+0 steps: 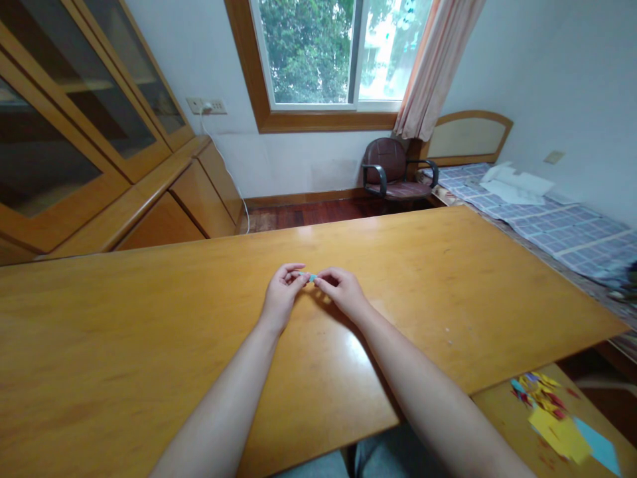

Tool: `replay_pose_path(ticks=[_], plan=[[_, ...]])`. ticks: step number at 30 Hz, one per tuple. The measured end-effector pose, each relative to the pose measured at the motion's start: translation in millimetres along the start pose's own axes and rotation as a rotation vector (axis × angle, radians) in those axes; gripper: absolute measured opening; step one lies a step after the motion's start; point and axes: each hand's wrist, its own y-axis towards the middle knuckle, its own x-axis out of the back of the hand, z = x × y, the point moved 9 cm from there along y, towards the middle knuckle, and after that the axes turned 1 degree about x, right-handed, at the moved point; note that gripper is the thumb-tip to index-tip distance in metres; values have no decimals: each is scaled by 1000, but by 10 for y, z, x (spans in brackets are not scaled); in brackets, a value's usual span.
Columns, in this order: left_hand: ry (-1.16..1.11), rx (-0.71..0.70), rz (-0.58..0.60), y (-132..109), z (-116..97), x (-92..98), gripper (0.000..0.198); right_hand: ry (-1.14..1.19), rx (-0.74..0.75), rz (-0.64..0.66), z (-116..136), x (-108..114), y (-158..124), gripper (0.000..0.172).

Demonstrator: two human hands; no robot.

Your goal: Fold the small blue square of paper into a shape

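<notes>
Between my two hands is a small light-blue piece of folded paper [312, 278], mostly hidden by the fingertips. My left hand [285, 292] pinches its left end between thumb and fingers. From the other side, the thumb and fingers of my right hand [343, 290] close on its right end. Both hands are just above the middle of the wooden table [174, 332]. The exact shape of the paper is too small to make out.
At lower right, a lower surface holds a pile of small coloured paper pieces [540, 392], yellow sheets [560, 435] and a light-blue sheet [597, 441]. Beyond the table stand a brown armchair [391, 166] and a bed [567, 219]. A glass-door cabinet [144, 192] lines the left.
</notes>
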Motion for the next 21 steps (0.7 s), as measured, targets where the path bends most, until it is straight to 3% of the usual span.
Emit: replay_pose_path(ticks=[7, 14, 21], plan=[[83, -35, 30, -28, -55, -58, 33, 19, 18, -81, -4, 96, 22, 21], [64, -50, 9, -16, -48, -35, 30, 88, -6, -43, -56, 32, 23, 23], [134, -69, 36, -33, -74, -75, 29, 14, 42, -43, 1, 45, 29, 16]])
